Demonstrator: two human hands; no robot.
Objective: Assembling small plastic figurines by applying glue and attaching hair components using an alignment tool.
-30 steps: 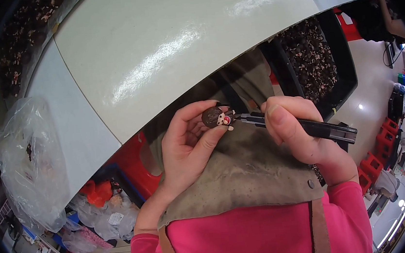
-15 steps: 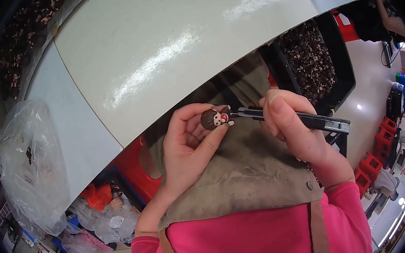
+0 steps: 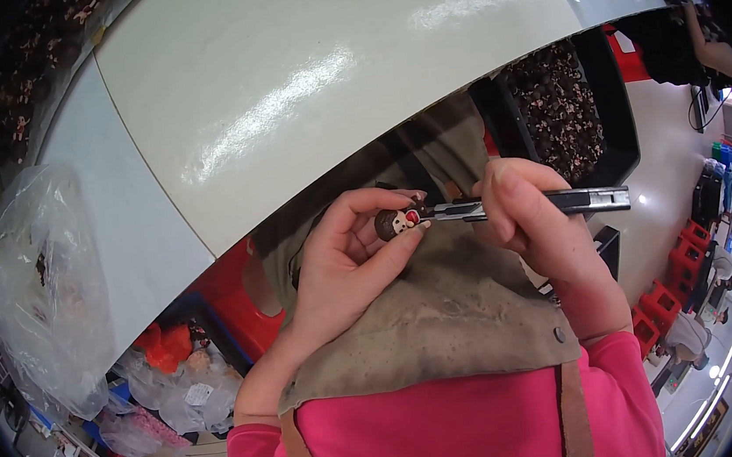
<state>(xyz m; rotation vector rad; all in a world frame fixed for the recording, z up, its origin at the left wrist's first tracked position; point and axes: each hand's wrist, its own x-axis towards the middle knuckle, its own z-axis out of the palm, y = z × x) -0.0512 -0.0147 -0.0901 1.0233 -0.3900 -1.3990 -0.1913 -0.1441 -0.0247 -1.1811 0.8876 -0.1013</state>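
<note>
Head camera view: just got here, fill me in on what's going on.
A person holds a small brown-haired figurine in the fingers of the left hand, above the lap of a brown apron. The right hand grips a black-handled cutter knife, its tip at the figurine's body; whether it touches is too small to tell. A black bin of small dark and pink pieces is beyond the right hand, and the pale table is in front.
</note>
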